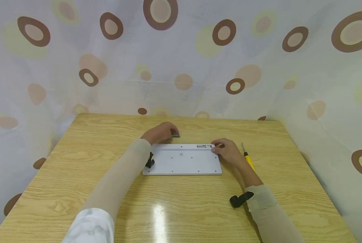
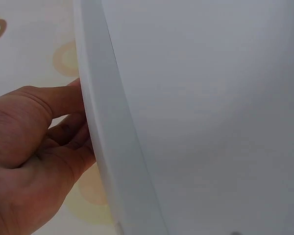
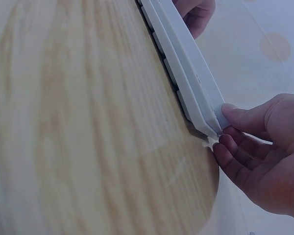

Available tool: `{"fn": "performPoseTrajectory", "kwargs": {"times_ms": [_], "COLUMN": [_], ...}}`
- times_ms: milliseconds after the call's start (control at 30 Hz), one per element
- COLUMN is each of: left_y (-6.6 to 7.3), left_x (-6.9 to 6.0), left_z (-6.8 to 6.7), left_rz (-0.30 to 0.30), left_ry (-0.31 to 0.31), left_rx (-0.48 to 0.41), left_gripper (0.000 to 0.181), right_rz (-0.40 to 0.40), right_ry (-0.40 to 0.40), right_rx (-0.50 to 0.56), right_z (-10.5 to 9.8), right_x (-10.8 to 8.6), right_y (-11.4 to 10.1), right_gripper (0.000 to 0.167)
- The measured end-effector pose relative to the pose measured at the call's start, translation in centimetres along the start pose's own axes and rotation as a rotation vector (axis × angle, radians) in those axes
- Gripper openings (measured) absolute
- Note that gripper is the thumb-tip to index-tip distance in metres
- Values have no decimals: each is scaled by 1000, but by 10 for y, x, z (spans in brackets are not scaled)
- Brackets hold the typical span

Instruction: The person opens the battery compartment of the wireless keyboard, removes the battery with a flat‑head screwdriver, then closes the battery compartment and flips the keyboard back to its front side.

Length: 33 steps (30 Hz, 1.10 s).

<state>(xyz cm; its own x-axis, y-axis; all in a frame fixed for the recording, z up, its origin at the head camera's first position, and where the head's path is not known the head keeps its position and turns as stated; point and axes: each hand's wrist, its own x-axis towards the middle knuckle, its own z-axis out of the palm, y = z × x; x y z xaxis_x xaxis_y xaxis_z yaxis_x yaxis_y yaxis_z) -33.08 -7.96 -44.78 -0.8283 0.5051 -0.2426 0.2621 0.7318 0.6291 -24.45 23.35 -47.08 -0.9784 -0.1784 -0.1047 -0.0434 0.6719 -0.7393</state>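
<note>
Fingers (image 3: 233, 159) of the right hand (image 1: 229, 152) are gripping the keyboard (image 1: 181, 164) at its far right corner, the thumb pressing on the pale back and the fingertips curling at the edge beneath! The keyboard is lying face down in the middle of the desk (image 1: 77, 158), its keys facing the wood in the right wrist view. And its long axis is running left to right, roughly parallel to the desk's far edge, with the raised strip pointing away from the person and the plain long side facing the body. A slotted opening (image 1: 201, 146) is showing in that strip, just beside the right hand. Over to the left hand (image 1: 162, 131), just beyond the keyboard's far side: it is pinching a small green piece (image 1: 176, 135), whose end is pointing rightward. Right of the keyboard, a yellow-handled screwdriver (image 1: 249, 161) is lying near the right wrist, its tip aiming away from the person.
</note>
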Motion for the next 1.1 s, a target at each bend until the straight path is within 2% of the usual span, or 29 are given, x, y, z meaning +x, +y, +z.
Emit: {"fn": "performPoseTrajectory", "kwargs": {"times_ms": [367, 533, 833, 1100], "left_y": [1, -1, -15, -38], "left_x": [-1, -3, -21, -42], "left_z": [0, -3, -20, -38], "left_rz": [-16, 22, 69, 35], "left_ry": [-6, -2, 14, 50], "left_rx": [24, 47, 29, -12], "left_gripper": [32, 32, 34, 35], "right_rz": [-3, -6, -4, -2], "right_ry": [5, 9, 3, 4], "right_rx": [6, 14, 19, 11], "right_z": [1, 1, 1, 1], "right_x": [-1, -1, -2, -3], "right_y": [1, 1, -1, -2], "right_gripper": [33, 32, 33, 33]}}
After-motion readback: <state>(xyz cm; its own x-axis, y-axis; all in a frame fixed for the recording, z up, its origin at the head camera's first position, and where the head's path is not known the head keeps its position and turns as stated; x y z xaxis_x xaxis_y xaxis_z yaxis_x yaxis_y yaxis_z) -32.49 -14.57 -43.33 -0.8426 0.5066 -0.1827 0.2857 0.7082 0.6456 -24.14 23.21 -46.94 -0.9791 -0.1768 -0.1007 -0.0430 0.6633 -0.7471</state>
